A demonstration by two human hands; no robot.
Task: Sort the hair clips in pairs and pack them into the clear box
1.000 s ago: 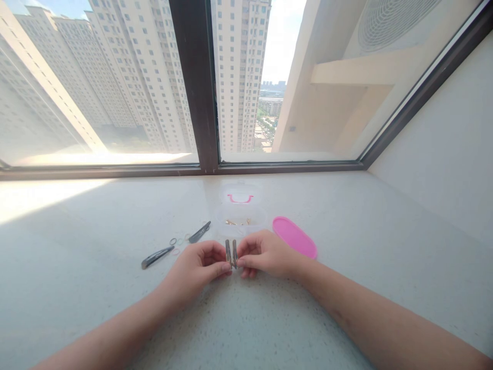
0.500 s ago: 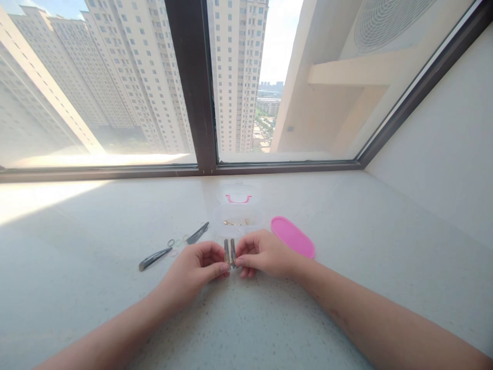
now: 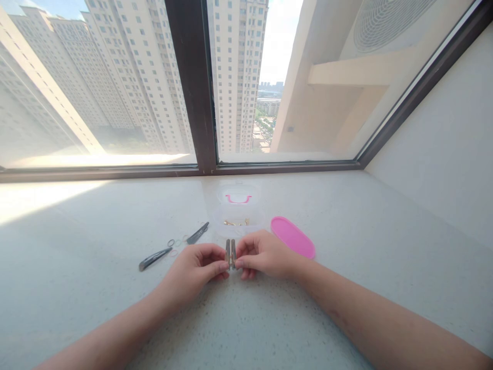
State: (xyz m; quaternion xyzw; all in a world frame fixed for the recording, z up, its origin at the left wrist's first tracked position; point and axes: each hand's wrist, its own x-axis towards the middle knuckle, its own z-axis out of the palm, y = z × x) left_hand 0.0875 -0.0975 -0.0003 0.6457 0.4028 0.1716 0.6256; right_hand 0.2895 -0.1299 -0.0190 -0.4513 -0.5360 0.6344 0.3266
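My left hand (image 3: pixel 206 262) pinches a slim, shiny metal hair clip (image 3: pixel 227 252) between thumb and fingers and holds it upright. Right beside it, a similar metal hair clip (image 3: pixel 233 251) stands upright in the closed fingers of my right hand (image 3: pixel 256 255). The two clips are side by side with a narrow gap; their lower ends are partly covered by my fingertips. Beyond my hands sits a clear plastic box (image 3: pixel 219 218) with a pink handle (image 3: pixel 239 201) and several small gold-coloured pieces (image 3: pixel 231 223) in it.
A pink oval lid or tray (image 3: pixel 292 237) lies right of the box. To the left are two dark hair clips, one nearer (image 3: pixel 155 258) and one farther (image 3: pixel 197 233), with several small hair ties (image 3: pixel 171 242) between them. The window frame (image 3: pixel 208 167) bounds the speckled white sill (image 3: pixel 246 318).
The metal clip in my left hand has shifted slightly right, so the two clips stand a little closer together. The objects on the sill have not moved.
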